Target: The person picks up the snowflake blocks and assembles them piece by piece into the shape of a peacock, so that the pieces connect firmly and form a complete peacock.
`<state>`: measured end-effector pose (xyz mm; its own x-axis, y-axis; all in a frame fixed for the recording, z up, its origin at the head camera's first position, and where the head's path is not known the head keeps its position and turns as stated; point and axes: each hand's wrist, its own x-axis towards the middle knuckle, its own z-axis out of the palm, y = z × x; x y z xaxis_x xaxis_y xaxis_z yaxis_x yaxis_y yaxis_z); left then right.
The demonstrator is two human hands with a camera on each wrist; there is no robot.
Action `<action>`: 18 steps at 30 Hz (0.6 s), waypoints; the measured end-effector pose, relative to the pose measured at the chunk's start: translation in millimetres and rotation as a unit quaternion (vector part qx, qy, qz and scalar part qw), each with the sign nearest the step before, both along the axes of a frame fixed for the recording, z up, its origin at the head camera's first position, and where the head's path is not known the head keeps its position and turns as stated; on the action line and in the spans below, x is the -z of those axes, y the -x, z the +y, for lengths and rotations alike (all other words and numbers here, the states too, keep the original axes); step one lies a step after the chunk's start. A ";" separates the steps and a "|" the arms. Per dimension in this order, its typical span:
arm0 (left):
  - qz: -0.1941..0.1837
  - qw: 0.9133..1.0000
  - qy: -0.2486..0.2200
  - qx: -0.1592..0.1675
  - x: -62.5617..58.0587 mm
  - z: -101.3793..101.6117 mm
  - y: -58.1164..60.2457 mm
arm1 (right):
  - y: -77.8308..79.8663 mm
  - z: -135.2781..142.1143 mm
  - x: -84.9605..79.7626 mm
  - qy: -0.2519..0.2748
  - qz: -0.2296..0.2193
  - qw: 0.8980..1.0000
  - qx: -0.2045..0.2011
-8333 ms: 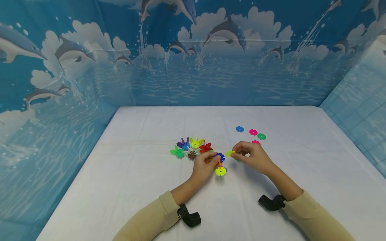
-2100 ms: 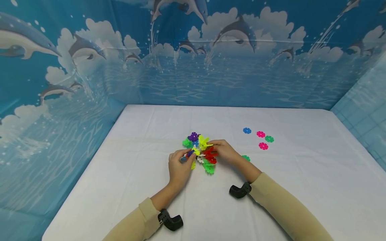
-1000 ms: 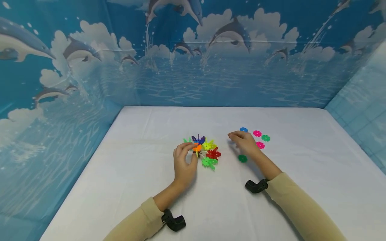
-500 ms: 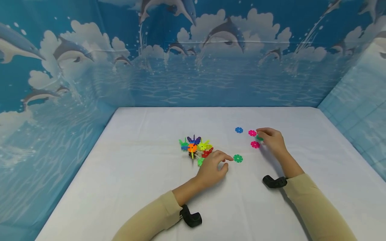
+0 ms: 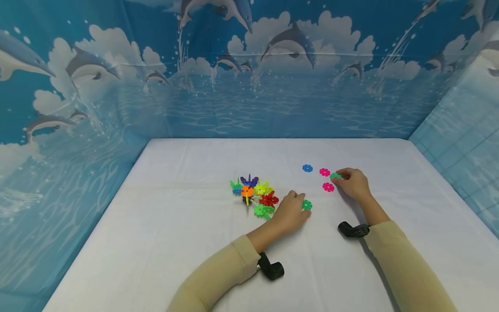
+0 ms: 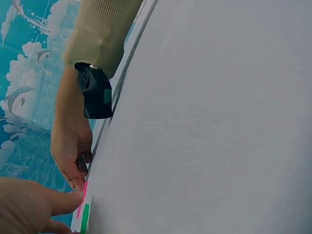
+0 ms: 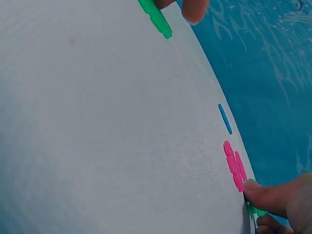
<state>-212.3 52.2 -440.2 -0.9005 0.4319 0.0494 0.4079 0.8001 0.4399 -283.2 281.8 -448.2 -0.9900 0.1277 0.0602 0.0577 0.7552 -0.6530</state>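
In the head view my right hand [image 5: 354, 184] pinches a green snowflake building disc [image 5: 335, 176] at the back right, its thumb and fingers on the edge. My left hand [image 5: 290, 212] reaches across the middle, thumb and fingers curled at the edge of a second green snowflake disc [image 5: 307, 205]. The right wrist view shows this disc [image 7: 157, 19] slanted beside the left fingertips. Left of that hand sits a cluster of joined discs [image 5: 269, 199] in red, yellow, purple, green and other colours. An orange disc [image 5: 247, 191] stands on the near side of the cluster.
Two pink discs [image 5: 328, 187] and a blue disc [image 5: 307, 168] lie flat near the right hand. A white cloth covers the table [image 5: 163, 242]. A dolphin-print curtain [image 5: 241, 104] rises behind and at both sides.
The left hand placed the orange and yellow assembly at the cluster, let go and moved right to the near green disc. The right hand moved from the cluster to the far green disc.
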 end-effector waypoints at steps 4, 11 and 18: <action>-0.009 1.000 -0.008 -0.027 3.1 7.5 6.8 | -1.7 -1.7 -1.7 0.016 0.006 1.000 0.000; -0.047 0.997 -0.032 -0.047 2.5 11.1 16.3 | -9.1 -6.3 -7.4 0.045 0.010 0.999 -0.010; -0.078 0.988 -0.130 -0.037 4.0 4.5 15.3 | -29.9 -26.9 -15.5 0.103 0.010 0.992 -0.071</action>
<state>-227.6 56.7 -444.2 -0.9347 0.3554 0.0083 0.2634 0.6765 0.6878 -253.2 254.9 -432.7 -0.9977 -0.0014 0.0677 -0.0547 0.6054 -0.7941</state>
